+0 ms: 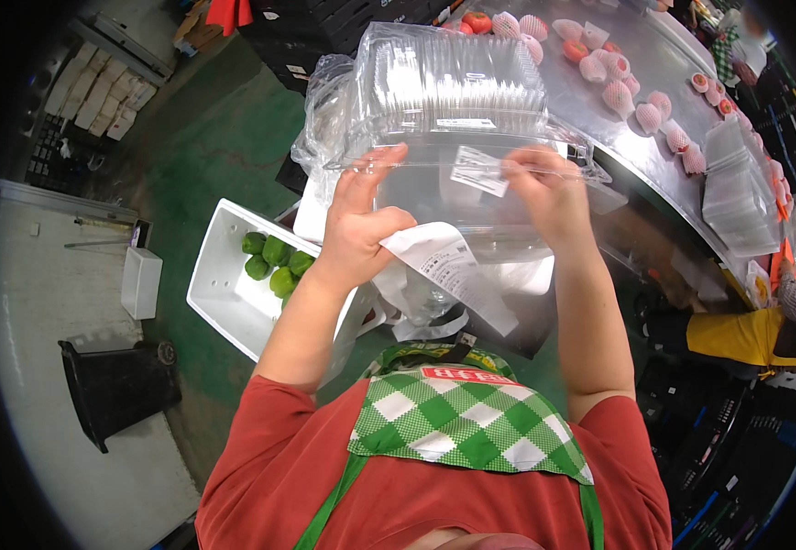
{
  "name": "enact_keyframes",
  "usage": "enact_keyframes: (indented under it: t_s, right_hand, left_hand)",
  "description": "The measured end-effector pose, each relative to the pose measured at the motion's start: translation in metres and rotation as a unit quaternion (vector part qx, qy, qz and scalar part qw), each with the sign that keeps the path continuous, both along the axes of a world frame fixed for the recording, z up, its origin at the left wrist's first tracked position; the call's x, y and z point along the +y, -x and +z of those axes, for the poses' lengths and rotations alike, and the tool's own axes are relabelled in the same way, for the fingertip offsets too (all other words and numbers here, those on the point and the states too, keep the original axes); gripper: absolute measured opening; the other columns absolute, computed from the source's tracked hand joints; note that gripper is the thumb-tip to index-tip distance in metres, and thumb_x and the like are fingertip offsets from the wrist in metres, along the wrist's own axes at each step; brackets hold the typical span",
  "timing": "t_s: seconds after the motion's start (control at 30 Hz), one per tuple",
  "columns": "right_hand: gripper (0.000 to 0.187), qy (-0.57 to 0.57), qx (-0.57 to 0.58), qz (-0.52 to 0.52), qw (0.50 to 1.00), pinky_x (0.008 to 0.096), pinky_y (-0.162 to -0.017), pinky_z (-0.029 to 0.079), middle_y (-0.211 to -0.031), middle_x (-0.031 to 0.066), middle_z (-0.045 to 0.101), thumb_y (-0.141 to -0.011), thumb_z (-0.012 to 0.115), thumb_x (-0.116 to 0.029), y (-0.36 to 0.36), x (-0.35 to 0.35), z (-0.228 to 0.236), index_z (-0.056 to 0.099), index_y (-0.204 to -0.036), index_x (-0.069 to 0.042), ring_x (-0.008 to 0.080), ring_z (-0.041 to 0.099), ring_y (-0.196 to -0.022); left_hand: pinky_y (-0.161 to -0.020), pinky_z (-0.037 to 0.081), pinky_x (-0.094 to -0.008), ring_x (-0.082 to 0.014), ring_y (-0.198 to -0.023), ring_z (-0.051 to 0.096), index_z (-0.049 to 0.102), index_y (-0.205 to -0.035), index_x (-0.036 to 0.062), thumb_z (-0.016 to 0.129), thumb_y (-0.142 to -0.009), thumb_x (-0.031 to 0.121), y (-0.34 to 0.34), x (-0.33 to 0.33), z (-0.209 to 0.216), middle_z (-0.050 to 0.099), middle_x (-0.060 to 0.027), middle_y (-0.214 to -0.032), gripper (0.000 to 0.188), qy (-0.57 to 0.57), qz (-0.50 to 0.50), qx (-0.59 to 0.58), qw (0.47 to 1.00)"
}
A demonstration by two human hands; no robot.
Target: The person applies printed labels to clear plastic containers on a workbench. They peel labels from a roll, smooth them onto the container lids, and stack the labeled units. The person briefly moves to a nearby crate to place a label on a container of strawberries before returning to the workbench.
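My left hand (361,220) pinches a long white strip of printed labels (444,266), which hangs down to the right. Its raised fingers touch a clear plastic container (416,192) held in front of me. The fingertips of my right hand (544,188) are closed on the right edge of a small white label (480,171). That label lies over the front of the clear container; whether it is stuck down I cannot tell. Just beyond stands a stack of clear plastic containers (453,78), the nearest bearing a similar label (465,123).
Clear plastic wrap (329,110) bunches left of the stack. A white bin (233,307) with green peppers (277,251) stands at my left. Red fruit in pink foam nets (618,94) and more clear containers (740,188) cover parts of a metal table (659,156) at right.
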State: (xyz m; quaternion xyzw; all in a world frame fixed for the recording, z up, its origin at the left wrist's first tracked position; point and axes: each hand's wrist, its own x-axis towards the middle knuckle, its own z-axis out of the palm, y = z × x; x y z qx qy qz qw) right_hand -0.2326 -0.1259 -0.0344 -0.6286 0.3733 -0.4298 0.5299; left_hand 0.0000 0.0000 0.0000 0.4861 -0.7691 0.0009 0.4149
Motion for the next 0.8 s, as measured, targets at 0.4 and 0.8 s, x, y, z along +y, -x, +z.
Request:
enact_keyframes:
  t_s: [0.4, 0.8]
  right_hand:
    - [0.019, -0.134, 0.26, 0.08, 0.953, 0.0325, -0.074, 0.052, -0.084, 0.0096, 0.07, -0.085, 0.069, -0.019, -0.014, -0.031, 0.038, 0.073, -0.098, -0.005, 0.0193, 0.065, -0.076]
    - [0.019, 0.059, 0.4, 0.074, 0.912, 0.04, -0.082, 0.054, -0.093, 0.016, 0.071, -0.084, 0.067, -0.021, -0.027, -0.018, 0.041, 0.072, -0.096, -0.006, 0.0329, 0.067, -0.09]
  left_hand:
    - [-0.109, 0.035, -0.0467, -0.0394, -0.133, 0.046, 0.073, -0.073, 0.0099, 0.079, -0.066, 0.016, 0.015, -0.008, -0.011, 0.048, -0.0197, -0.147, 0.011, 0.0, -0.011, 0.046, 0.999]
    - [-0.11, 0.035, -0.0467, -0.0395, -0.136, 0.044, 0.072, -0.073, 0.0092, 0.078, -0.066, 0.015, 0.025, -0.016, -0.007, 0.045, -0.0212, -0.149, 0.011, -0.03, -0.041, 0.049, 0.998]
